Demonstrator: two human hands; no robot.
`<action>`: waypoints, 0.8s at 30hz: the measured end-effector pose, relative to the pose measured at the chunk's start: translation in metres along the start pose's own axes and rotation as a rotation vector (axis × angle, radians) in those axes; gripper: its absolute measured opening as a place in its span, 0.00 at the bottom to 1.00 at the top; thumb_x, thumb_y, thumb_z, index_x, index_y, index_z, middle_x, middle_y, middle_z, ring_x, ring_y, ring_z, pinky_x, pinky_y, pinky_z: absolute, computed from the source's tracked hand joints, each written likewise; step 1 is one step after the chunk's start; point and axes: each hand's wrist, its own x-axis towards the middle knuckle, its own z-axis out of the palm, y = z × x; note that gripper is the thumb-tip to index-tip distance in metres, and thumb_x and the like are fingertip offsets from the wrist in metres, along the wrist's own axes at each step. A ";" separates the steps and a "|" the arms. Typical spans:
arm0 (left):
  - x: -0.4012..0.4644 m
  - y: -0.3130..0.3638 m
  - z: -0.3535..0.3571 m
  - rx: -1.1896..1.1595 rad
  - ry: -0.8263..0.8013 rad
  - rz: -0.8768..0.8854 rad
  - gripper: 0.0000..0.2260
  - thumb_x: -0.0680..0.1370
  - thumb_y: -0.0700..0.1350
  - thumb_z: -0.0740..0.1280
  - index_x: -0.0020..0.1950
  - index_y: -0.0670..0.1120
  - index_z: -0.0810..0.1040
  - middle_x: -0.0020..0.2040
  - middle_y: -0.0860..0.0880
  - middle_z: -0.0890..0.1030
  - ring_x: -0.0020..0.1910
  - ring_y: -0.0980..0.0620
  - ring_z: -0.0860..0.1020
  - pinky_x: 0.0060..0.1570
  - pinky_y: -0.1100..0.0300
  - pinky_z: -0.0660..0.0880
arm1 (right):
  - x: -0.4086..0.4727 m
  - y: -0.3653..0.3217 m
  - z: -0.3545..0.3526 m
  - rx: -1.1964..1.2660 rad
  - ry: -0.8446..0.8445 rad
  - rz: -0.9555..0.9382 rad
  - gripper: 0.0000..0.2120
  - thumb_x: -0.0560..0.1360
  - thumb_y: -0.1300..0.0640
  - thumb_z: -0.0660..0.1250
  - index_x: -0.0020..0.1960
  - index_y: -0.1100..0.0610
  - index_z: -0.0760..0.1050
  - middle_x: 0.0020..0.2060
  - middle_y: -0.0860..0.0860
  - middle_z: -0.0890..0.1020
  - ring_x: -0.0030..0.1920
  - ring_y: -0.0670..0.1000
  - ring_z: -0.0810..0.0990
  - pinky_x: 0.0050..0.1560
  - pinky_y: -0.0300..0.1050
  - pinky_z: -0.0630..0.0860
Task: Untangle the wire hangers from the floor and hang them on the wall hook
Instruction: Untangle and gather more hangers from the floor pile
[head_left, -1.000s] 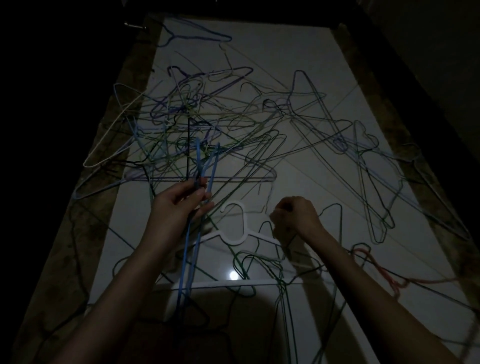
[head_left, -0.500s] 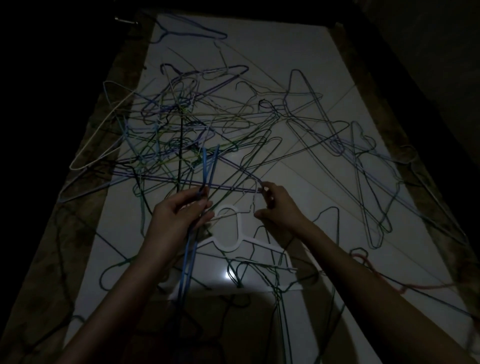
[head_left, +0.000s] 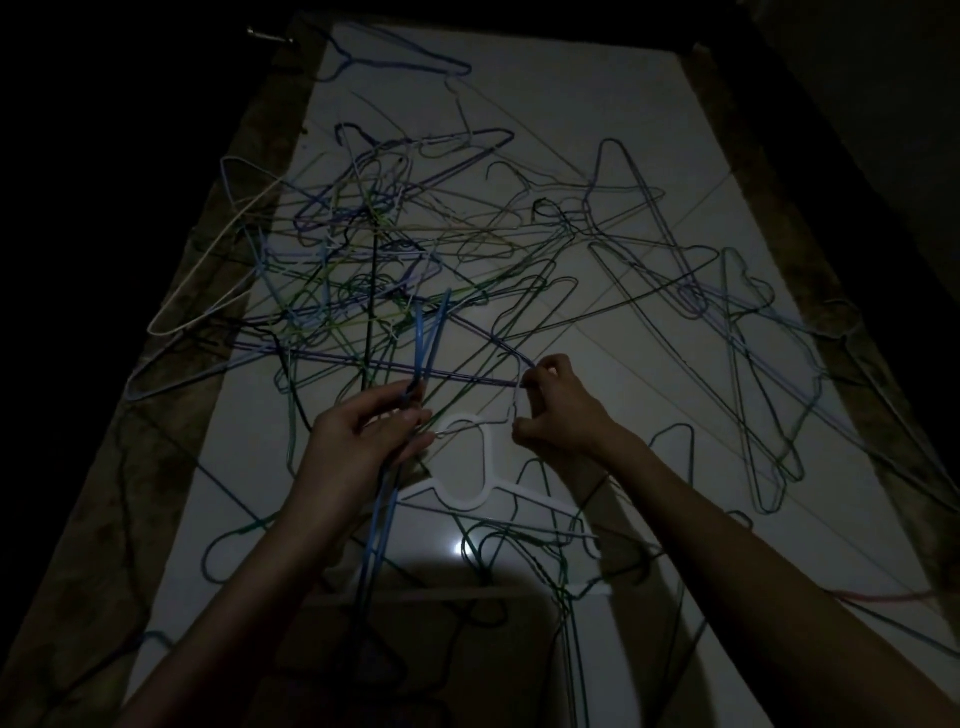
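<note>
My left hand (head_left: 358, 447) grips a bunch of blue hangers (head_left: 426, 338); my right hand (head_left: 558, 410) pinches a thin wire hanger (head_left: 514, 405), tangled pile (head_left: 415, 260) just beyond both on the floor (head_left: 571, 104).

Both my bare forearms reach forward and down from the bottom corners, converging toward the middle. My left hand (head_left: 358, 441) has its fingers curled, the grip closed around thin blue wires that run through my palm. My right hand (head_left: 558, 410) sits just beside it, slightly ahead, knuckles up, fingertips pinching a thin wire.
</note>
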 end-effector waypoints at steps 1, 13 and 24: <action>0.000 0.000 0.000 -0.001 0.001 -0.002 0.12 0.76 0.33 0.63 0.59 0.37 0.77 0.52 0.45 0.81 0.46 0.54 0.82 0.45 0.63 0.80 | 0.001 -0.001 0.000 -0.005 0.005 0.005 0.29 0.66 0.51 0.73 0.62 0.58 0.68 0.62 0.55 0.64 0.58 0.56 0.69 0.51 0.49 0.73; -0.001 0.001 -0.005 0.013 0.007 0.002 0.11 0.77 0.34 0.63 0.58 0.37 0.77 0.52 0.46 0.81 0.45 0.56 0.82 0.42 0.67 0.79 | 0.006 -0.003 0.000 0.031 -0.020 0.045 0.13 0.72 0.50 0.67 0.53 0.56 0.73 0.51 0.53 0.71 0.51 0.54 0.74 0.51 0.52 0.74; -0.002 0.002 -0.009 0.021 -0.020 0.006 0.08 0.78 0.36 0.63 0.53 0.43 0.79 0.50 0.44 0.82 0.46 0.56 0.82 0.41 0.69 0.77 | -0.002 -0.001 0.017 0.059 -0.170 0.163 0.18 0.71 0.44 0.68 0.29 0.51 0.69 0.27 0.46 0.71 0.34 0.48 0.73 0.38 0.40 0.67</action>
